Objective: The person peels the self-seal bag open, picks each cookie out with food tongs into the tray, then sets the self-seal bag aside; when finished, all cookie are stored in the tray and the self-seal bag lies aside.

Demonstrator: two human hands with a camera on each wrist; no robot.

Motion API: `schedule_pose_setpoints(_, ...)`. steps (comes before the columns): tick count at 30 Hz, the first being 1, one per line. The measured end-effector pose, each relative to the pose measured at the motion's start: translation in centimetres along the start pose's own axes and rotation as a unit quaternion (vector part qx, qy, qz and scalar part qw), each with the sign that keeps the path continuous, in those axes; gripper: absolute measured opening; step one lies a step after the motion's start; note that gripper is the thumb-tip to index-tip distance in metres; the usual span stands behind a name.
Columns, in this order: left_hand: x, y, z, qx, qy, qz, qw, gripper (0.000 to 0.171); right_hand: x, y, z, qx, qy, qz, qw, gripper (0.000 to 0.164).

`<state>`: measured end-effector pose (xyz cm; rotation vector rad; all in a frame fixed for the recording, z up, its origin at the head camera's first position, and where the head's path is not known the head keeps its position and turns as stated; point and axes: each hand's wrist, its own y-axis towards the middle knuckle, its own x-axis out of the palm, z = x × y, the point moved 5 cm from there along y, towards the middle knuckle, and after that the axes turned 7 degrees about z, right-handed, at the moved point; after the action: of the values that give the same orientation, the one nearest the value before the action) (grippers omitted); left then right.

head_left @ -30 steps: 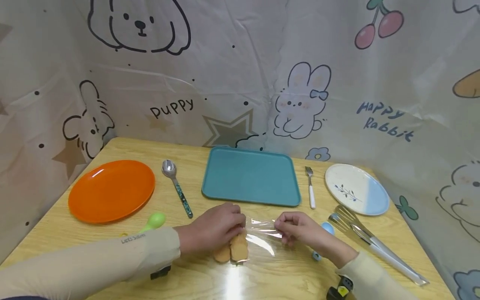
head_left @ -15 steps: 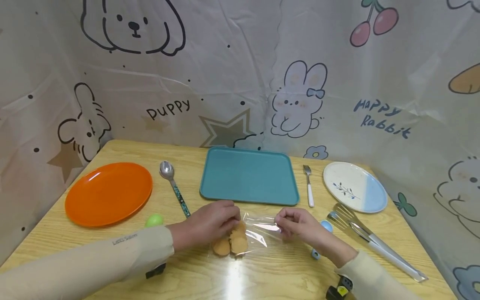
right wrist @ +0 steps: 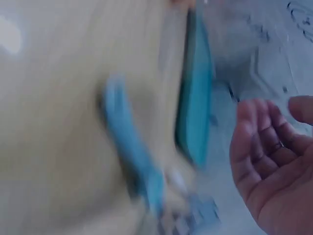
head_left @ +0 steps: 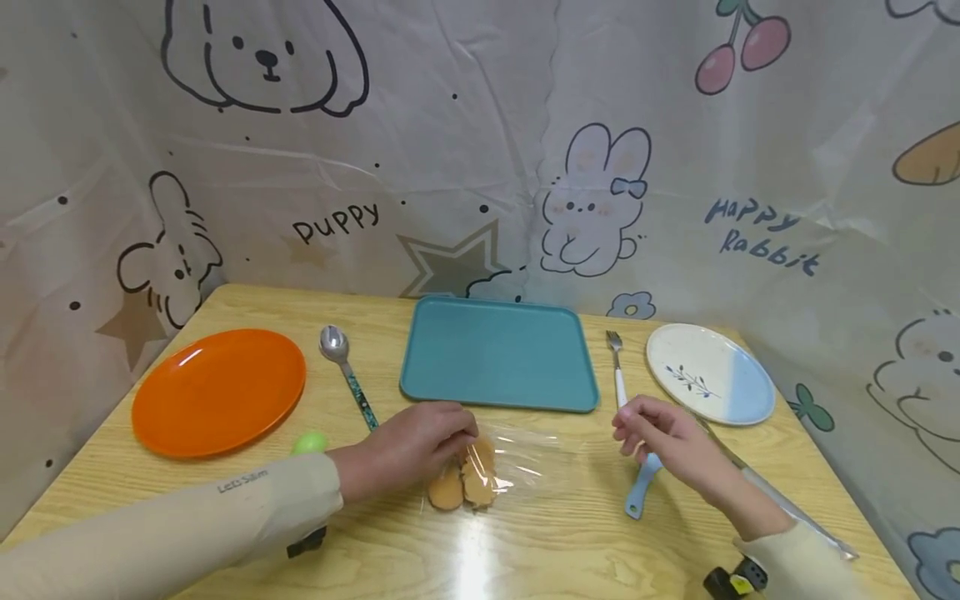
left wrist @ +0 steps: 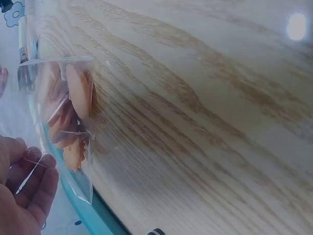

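Note:
My left hand (head_left: 412,450) pinches the edge of a clear plastic bag (head_left: 528,462) with several tan biscuits (head_left: 480,487) in it, close to the table top. In the left wrist view, thumb and fingers hold the bag's edge, and the biscuits (left wrist: 78,93) show through the film. Apart from the bag, my right hand (head_left: 671,442) is raised to its right with loosely bent fingers and nothing in them. It hovers over a light blue utensil (head_left: 637,497), whose far end it partly hides. The right wrist view is blurred, but the palm (right wrist: 279,171) shows bare.
A teal tray (head_left: 498,354) lies behind the hands. To the left are an orange plate (head_left: 217,392), a metal spoon (head_left: 347,367) and a green rounded item (head_left: 310,442). On the right lie a fork (head_left: 618,367), a white-and-blue plate (head_left: 708,375) and partly covered tongs (head_left: 787,504).
My right hand has let go of the bag's right end and moved right, uncovering more of the blue utensil. My left hand stays at the bag, which now lies flatter.

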<state>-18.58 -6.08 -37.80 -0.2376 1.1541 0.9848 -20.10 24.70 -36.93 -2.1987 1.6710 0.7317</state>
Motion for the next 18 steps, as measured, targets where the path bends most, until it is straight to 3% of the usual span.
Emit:
schedule_pose_setpoints(2, 0.1, 0.0, -0.2, -0.019, -0.012, -0.009, 0.9997, 0.011, -2.2, -0.8, 0.3, -0.026, -0.111, 0.052, 0.992, 0.022)
schedule_pose_setpoints(4, 0.2, 0.0, -0.4, -0.034, -0.023, -0.011, 0.9991, 0.010, -4.3, -1.7, 0.9, -0.030, -0.218, 0.088, 0.971, 0.018)
schedule_pose_setpoints(7, 0.2, 0.1, -0.5, -0.051, -0.036, -0.011, 0.9980, 0.009, -6.9, -2.9, 2.7, -0.010, -0.312, 0.090, 0.946, 0.023)
schedule_pose_setpoints(12, 0.3, 0.1, -0.6, -0.048, -0.043, -0.008, 0.9979, 0.009, -9.4, -4.7, 7.1, 0.042, -0.374, 0.027, 0.926, 0.057)
schedule_pose_setpoints(15, 0.4, 0.1, -0.7, -0.040, -0.045, -0.008, 0.9982, 0.010, -10.2, -5.6, 9.5, 0.093, -0.371, -0.017, 0.924, 0.069)
schedule_pose_setpoints(18, 0.5, 0.2, -0.7, -0.035, -0.055, -0.010, 0.9978, 0.011, -10.7, -6.3, 10.9, 0.139, -0.358, -0.044, 0.922, 0.070)
